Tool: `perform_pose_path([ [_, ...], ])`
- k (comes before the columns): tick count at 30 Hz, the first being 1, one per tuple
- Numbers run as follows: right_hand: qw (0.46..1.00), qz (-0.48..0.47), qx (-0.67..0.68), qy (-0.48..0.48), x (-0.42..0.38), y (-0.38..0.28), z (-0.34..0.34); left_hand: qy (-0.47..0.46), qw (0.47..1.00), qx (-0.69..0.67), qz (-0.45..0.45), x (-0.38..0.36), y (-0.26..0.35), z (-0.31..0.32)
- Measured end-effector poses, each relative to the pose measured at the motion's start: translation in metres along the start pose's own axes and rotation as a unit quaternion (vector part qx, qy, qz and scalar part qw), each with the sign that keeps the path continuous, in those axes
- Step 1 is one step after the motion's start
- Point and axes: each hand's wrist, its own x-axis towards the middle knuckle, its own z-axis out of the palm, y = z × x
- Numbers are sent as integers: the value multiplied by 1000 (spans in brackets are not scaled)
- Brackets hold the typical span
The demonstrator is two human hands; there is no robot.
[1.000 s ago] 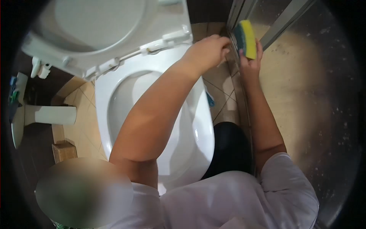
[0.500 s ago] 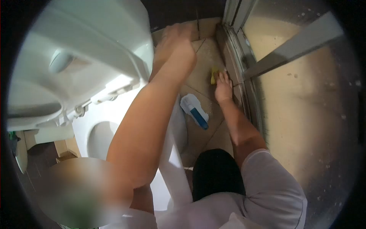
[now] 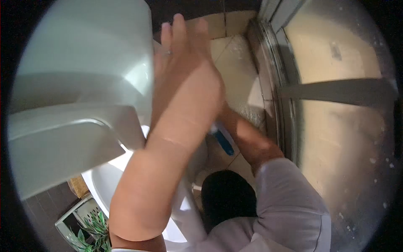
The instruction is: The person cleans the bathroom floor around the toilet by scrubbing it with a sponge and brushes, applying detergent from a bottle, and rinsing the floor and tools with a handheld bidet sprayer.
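Note:
Fingers spread, my left hand [image 3: 182, 52] is raised beside the white ceramic fixture [image 3: 111, 46], with a ring on one finger and nothing visible in its grasp. Whether it touches the fixture is unclear. My right forearm [image 3: 252, 140] reaches across beneath my left arm, which hides my right hand and anything in it. Between the two forearms, a blue object [image 3: 223, 143] lies on the tiled floor, its upper part covered by my left arm. The yellow item from the earlier frame cannot be seen.
A glass shower door [image 3: 336, 147] with a metal frame [image 3: 285, 101] stands along the right. At the lower left are a green plant [image 3: 96, 227] and a pale perforated holder [image 3: 67, 222]. My dark-clothed knee [image 3: 228, 197] is at the bottom centre. Wet-looking patches show on the tiles [image 3: 239, 59].
My right hand has moved left from beside the door track, behind my left arm. My left hand's fingers now show spread. The view has shifted, and the white fixture's raised part has swung or tilted.

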Motion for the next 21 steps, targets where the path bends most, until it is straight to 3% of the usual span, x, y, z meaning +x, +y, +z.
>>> perform_pose_path([
  [1, 996, -56, -47, -60, -18, -6, -12, 4, 1000, -7, -8, 1, 1, -2],
  [5, 988, -73, -132, -23, 2, -8, -25, -3, 999, -26, -25, 1, 7, -11],
  [7, 998, 20, -56, 8, 48, -6, -51, -12, 1000, -9, -13, 0, 4, -8],
  [8, 998, 15, -52, 9, 67, 0, -52, -13, 1000, -4, -15, -1, 4, -7],
  [10, 985, 34, -131, 104, 100, 10, -56, -184, 980, 67, 19, -4, 6, -9],
  [16, 973, 31, -170, 154, 147, 37, -35, -224, 971, 85, 18, -10, 11, -16],
  [19, 982, -28, -127, 134, 155, 54, -31, -181, 970, 142, 72, -11, 8, -11],
  [21, 989, -14, -17, 143, 146, 88, -41, -235, 961, 134, 55, -5, 15, -23],
])
